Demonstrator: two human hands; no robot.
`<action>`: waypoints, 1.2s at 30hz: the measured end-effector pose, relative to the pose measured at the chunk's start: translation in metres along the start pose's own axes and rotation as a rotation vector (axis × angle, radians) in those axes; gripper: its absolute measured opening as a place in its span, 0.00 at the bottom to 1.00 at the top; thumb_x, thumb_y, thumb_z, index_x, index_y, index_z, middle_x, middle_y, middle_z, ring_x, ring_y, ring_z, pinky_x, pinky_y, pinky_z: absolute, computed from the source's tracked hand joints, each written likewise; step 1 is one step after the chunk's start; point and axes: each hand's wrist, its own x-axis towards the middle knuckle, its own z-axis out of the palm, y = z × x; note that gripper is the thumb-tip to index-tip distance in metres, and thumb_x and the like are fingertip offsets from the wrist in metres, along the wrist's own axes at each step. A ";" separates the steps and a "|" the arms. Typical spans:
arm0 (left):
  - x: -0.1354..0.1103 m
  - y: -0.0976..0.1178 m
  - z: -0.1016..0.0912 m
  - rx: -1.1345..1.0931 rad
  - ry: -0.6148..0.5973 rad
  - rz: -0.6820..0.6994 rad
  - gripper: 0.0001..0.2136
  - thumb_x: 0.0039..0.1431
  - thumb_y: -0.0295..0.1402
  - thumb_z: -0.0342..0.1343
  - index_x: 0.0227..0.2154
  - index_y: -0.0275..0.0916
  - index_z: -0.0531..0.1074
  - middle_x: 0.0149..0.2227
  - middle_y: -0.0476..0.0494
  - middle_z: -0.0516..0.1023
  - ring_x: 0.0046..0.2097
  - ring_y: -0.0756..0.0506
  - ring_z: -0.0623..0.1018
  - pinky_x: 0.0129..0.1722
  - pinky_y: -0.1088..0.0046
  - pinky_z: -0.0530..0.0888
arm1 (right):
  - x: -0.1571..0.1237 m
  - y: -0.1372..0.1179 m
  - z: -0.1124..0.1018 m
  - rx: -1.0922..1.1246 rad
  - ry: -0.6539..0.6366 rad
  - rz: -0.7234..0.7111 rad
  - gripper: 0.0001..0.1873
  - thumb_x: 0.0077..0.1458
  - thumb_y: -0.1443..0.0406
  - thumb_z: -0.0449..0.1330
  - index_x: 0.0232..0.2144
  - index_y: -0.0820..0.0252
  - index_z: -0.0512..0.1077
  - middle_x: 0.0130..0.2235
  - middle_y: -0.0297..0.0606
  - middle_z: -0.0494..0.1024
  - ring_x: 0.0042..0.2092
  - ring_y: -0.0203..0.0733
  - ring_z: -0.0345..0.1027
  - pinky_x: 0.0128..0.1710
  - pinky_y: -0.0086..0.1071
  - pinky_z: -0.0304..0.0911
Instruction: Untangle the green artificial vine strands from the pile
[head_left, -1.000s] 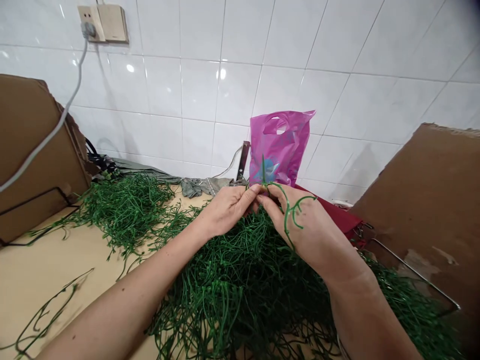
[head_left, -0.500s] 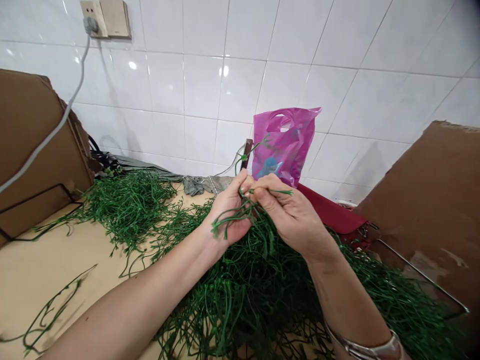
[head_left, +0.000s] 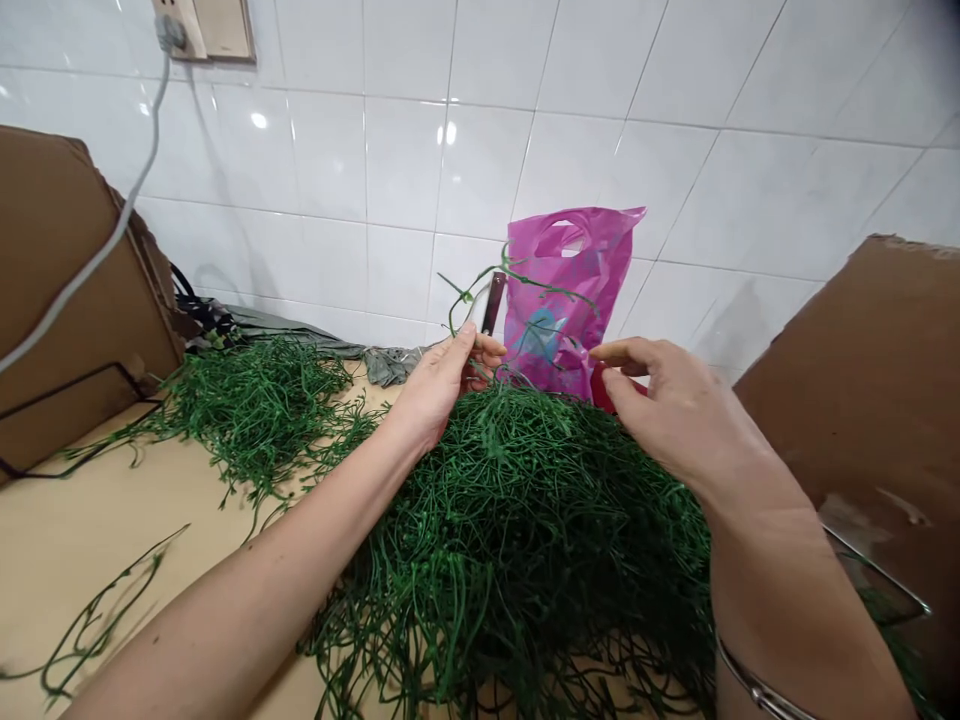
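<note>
Pinched a branching green stem (head_left: 505, 264) in the left hand (head_left: 442, 380), above the tangled heap (head_left: 517, 500) on the counter (head_left: 67, 540) — likely to keep its offshoots from snagging there — and held the right hand (head_left: 667, 410) near the pink bag (head_left: 607, 260) with thumb and fingers parted.

Stem pile (head_left: 517, 500) on table (head_left: 45, 540); 2nd pile (head_left: 259, 410) left; bag (head_left: 574, 290) behind; cardboard (head_left: 877, 400) right.

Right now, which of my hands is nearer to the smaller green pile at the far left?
Left. Your left hand is just to the right of the smaller green pile; your right hand is farther right, by the pink bag's lower right edge.
</note>
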 end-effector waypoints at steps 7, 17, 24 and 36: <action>-0.004 0.009 0.003 0.063 -0.018 0.068 0.19 0.69 0.45 0.47 0.31 0.38 0.75 0.31 0.43 0.77 0.32 0.49 0.74 0.34 0.70 0.71 | -0.010 -0.036 0.007 0.332 -0.152 -0.080 0.16 0.64 0.54 0.56 0.46 0.56 0.74 0.44 0.43 0.79 0.46 0.49 0.72 0.48 0.42 0.66; -0.012 0.019 0.008 0.153 -0.112 0.080 0.15 0.66 0.46 0.51 0.35 0.38 0.72 0.34 0.44 0.76 0.35 0.49 0.73 0.38 0.72 0.72 | -0.008 -0.031 0.033 0.603 -0.317 -0.041 0.10 0.55 0.60 0.64 0.37 0.59 0.74 0.35 0.38 0.78 0.38 0.41 0.71 0.40 0.37 0.66; -0.007 0.015 0.002 0.093 -0.304 0.000 0.07 0.59 0.35 0.60 0.33 0.36 0.72 0.29 0.51 0.73 0.32 0.52 0.71 0.37 0.73 0.67 | -0.003 -0.024 0.020 0.658 -0.267 0.045 0.20 0.48 0.55 0.69 0.41 0.59 0.75 0.32 0.35 0.76 0.35 0.41 0.69 0.36 0.35 0.63; -0.005 0.025 -0.011 0.155 -0.263 -0.010 0.10 0.55 0.38 0.64 0.32 0.36 0.74 0.29 0.51 0.73 0.32 0.51 0.69 0.37 0.72 0.64 | 0.004 0.000 0.000 0.574 -0.260 0.129 0.15 0.49 0.56 0.67 0.38 0.55 0.77 0.33 0.35 0.77 0.35 0.42 0.66 0.36 0.37 0.59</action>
